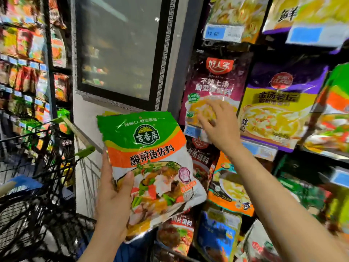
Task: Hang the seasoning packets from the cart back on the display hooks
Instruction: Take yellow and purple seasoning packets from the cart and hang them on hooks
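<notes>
Green-topped packet (149,167) sits pinched by its lower edge in the left hand (113,197). Right hand (217,121), fingers spread and empty, reaches toward the purple packet (213,86); held so low, it could flop and miss its hook.

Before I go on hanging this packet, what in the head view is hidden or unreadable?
- Display hooks: none visible; hanging packets such as the maroon packet cover them.
- Green packet hang hole: top edge crumpled, hole not discernible.
- Right hand: motion-blurred; contact with the maroon packet unclear.
- Cart contents: blurred behind the mesh.
- Price tag: partly behind the right hand.
</notes>
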A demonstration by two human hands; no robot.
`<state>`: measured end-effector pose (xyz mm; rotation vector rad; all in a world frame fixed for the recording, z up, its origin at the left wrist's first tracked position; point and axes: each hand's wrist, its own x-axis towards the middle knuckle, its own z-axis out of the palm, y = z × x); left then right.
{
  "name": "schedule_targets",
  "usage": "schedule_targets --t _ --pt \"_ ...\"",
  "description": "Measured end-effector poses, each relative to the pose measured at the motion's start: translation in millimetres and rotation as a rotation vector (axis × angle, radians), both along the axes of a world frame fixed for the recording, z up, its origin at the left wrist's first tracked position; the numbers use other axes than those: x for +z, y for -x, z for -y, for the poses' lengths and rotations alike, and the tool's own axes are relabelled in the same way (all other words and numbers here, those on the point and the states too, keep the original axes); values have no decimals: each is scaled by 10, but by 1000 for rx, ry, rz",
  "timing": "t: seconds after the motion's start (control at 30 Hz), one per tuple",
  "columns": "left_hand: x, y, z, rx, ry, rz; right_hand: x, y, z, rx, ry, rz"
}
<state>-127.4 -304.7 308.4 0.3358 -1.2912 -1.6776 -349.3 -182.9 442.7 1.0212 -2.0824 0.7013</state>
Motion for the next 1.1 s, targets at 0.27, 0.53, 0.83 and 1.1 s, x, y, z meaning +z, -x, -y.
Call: schedule_targets --t 0.27,0.53,0.83,1.1 --pt "299 232 -760 -163 72 -105 -627 -976 -1122 376 290 785" --pt "535 582 -1603 -411 233 -150 -521 -1099 -2292 290 479 707" --pt "726 841 -1862 -414 172 -232 -283 -728 -3246 221 982 591" --pt "675 1017 -1799 -386 162 -188 260 -1 -3266 352 995 508"
